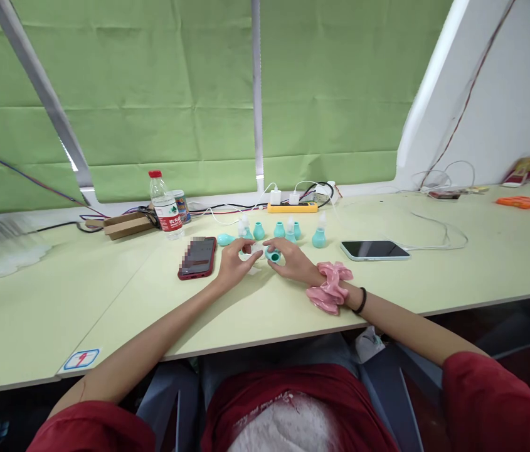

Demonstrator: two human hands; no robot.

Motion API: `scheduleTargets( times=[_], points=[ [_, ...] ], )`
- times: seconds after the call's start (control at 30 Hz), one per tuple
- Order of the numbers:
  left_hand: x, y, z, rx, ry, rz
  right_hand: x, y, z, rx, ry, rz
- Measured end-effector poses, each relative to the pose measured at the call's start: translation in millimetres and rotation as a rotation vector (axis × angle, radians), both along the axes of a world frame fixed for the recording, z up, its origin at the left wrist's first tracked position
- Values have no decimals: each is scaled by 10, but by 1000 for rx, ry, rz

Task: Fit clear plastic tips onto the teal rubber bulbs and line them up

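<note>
My right hand [295,260] pinches a small teal rubber bulb [274,256] between thumb and fingers, its dark round opening tilted toward me. Close by on the left, thumb and fingers of my left hand [235,263] close around a small translucent plastic piece [246,254], partly hidden by the fingers. Behind my hands stand several more teal bulbs. One bulb [258,231] is open at the neck, while another bulb [319,238] at the right carries a clear pointed tip [322,219]. A further bulb [225,239] lies on its side near my left hand.
A red-cased phone [197,258] lies left of my hands, a second phone [374,250] at the right with a white cable. Farther back are a water bottle [166,210], a can [181,206], a cardboard box [128,225] and a yellow power strip [292,208]. Orange handles [523,202] lie far right.
</note>
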State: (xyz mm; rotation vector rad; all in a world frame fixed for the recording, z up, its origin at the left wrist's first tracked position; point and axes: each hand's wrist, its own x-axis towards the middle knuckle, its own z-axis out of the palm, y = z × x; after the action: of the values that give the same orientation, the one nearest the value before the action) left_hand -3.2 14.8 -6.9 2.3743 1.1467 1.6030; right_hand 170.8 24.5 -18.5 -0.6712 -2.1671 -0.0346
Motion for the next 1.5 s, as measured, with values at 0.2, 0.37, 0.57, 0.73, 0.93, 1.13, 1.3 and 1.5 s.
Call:
scheduleTargets(
  times=[0.2, 0.37, 0.57, 0.73, 0.93, 1.13, 1.3, 1.5],
  points=[
    [1, 21, 48, -471, -405, -238, -49, -33, -3, -16, -98, -173],
    [-31, 34, 66, -851, -520, -557, -40, -29, -5, -101, -196, -422],
    [-6, -2, 68, -920, -459, -562, -54, -64, 18, -234, -337, -539],
    [22, -4, 79, -847, -397, -480, -51, -89, 23, -244, -399, -595],
    [53, -5, 72, -718, -304, -413, -54, -108, 46, -275, -448, -645],
    [42, -7, 71, -688, -187, -384, -47, -109, 71, -293, -471, -639],
    [24, 6, 46, -642, -79, -389, -31, -156, 128, -338, -477, -589],
    [34, -20, 79, -644, -78, -399, 32, -151, 174, -456, -398, -411]
  ],
)
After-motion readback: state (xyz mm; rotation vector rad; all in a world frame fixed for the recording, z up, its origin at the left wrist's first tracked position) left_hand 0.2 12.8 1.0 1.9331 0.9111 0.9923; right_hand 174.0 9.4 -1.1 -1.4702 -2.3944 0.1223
